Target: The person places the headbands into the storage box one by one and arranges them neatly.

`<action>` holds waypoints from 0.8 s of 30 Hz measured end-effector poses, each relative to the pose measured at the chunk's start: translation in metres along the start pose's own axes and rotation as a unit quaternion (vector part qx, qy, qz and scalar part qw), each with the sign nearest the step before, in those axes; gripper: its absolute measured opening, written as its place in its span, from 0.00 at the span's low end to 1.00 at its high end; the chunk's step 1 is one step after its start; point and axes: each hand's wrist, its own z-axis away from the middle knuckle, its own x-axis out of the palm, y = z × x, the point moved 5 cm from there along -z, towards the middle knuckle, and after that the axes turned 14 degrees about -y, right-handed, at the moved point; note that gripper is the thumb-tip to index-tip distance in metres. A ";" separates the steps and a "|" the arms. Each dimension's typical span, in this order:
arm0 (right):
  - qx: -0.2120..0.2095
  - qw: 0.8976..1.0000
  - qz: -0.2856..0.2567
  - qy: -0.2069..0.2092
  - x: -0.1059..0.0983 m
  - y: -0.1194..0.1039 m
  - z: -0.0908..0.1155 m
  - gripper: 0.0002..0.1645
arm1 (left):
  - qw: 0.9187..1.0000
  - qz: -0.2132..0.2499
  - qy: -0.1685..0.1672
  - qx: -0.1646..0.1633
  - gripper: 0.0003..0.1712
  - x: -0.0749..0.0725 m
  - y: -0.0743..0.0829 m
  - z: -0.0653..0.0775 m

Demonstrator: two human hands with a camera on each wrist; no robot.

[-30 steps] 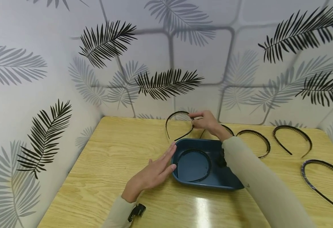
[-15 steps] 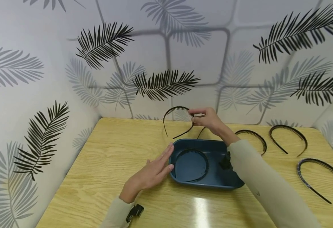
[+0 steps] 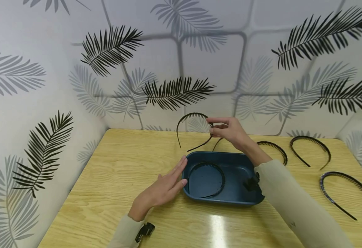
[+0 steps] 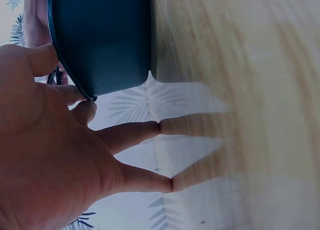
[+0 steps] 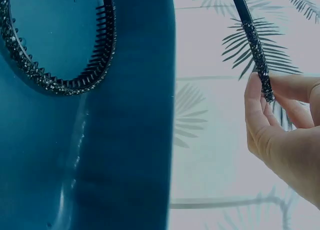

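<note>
My right hand (image 3: 230, 130) pinches a black toothed headband (image 3: 194, 114) by one side, holding it up behind the blue tray. Dark glitter coats the held part of the band in the right wrist view, where thumb and fingertips meet around it. Inside the tray (image 3: 235, 197), toward its left end, lies another glittery headband (image 5: 65, 87). My left hand (image 3: 162, 191) touches the tray's left end with straight, spread fingers. In the left wrist view its thumb and nearest fingers are right at the tray's rim (image 4: 75, 82), and two other fingertips rest on the table.
Several more headbands lie on the wooden table (image 3: 122, 165): a toothed headband (image 3: 277, 148) behind my right sleeve, a black headband (image 3: 308, 137) at the back right, and a patterned headband (image 3: 337, 173) nearer. My right hand mostly hides another headband (image 3: 217, 144). A leaf-patterned wall (image 3: 212, 65) stands behind.
My right hand has lifted its headband higher and drawn it slightly right relative to the tray. My left hand keeps its place at the tray's end. The head view has shifted a little.
</note>
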 end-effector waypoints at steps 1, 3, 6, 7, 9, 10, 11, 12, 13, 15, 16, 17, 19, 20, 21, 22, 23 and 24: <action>-0.003 1.000 0.003 0.003 0.000 -0.002 0.003 0.27 | 1.000 0.000 0.000 0.000 0.39 0.000 0.000 0.000; -0.011 1.000 0.007 0.006 -0.001 -0.005 0.008 0.28 | 1.000 0.000 0.000 0.000 0.39 0.000 0.000 0.000; -0.020 1.000 0.006 0.009 -0.003 -0.007 0.017 0.28 | 1.000 -0.001 -0.002 -0.001 0.39 0.000 0.000 0.000; -0.023 1.000 0.003 0.009 -0.003 -0.008 0.020 0.28 | 1.000 -0.002 -0.001 0.000 0.39 0.000 0.000 0.000; -0.031 0.999 -0.002 0.011 -0.004 -0.008 0.026 0.28 | 1.000 0.000 -0.002 0.001 0.39 0.000 0.000 0.000; -0.033 0.999 -0.003 0.012 -0.005 -0.008 0.029 0.28 | 1.000 -0.001 -0.001 0.001 0.39 0.000 -0.001 -0.001; -0.036 0.999 -0.004 0.014 -0.005 -0.009 0.032 0.28 | 1.000 0.000 -0.001 0.002 0.39 0.000 -0.001 -0.001; -0.039 0.999 -0.005 0.014 -0.006 -0.009 0.034 0.28 | 1.000 0.000 -0.001 0.002 0.39 0.000 -0.001 -0.001; -0.042 0.999 -0.006 0.015 -0.006 -0.009 0.037 0.28 | 1.000 0.000 0.000 0.002 0.39 0.000 -0.001 -0.001; -0.044 0.999 0.000 0.016 -0.006 -0.011 0.042 0.28 | 1.000 0.000 -0.001 0.002 0.39 0.000 -0.001 -0.001; -0.044 0.999 0.002 0.016 -0.006 -0.011 0.045 0.29 | 1.000 0.000 -0.001 0.001 0.39 0.000 -0.001 -0.001; -0.045 0.999 0.003 0.017 -0.006 -0.012 0.047 0.29 | 1.000 0.001 -0.002 0.001 0.39 0.000 -0.001 -0.001; -0.044 0.999 0.003 0.019 -0.005 -0.013 0.054 0.29 | 1.000 0.002 -0.002 0.001 0.39 0.000 0.000 -0.001; -0.043 0.999 0.003 0.021 -0.004 -0.013 0.057 0.29 | 1.000 0.002 -0.003 0.001 0.40 0.000 0.000 0.000; -0.043 0.999 0.001 0.022 -0.004 -0.013 0.060 0.29 | 1.000 0.002 -0.004 0.001 0.40 0.000 0.000 0.000; -0.043 0.999 -0.003 0.025 -0.004 -0.012 0.064 0.29 | 1.000 0.002 -0.004 0.000 0.40 0.000 0.000 0.000; -0.045 0.999 -0.007 0.026 -0.003 -0.012 0.067 0.29 | 1.000 0.002 -0.004 0.000 0.40 0.000 0.000 0.000; -0.046 0.999 -0.008 0.027 -0.002 -0.012 0.071 0.29 | 1.000 0.001 -0.004 0.000 0.40 0.000 0.000 0.000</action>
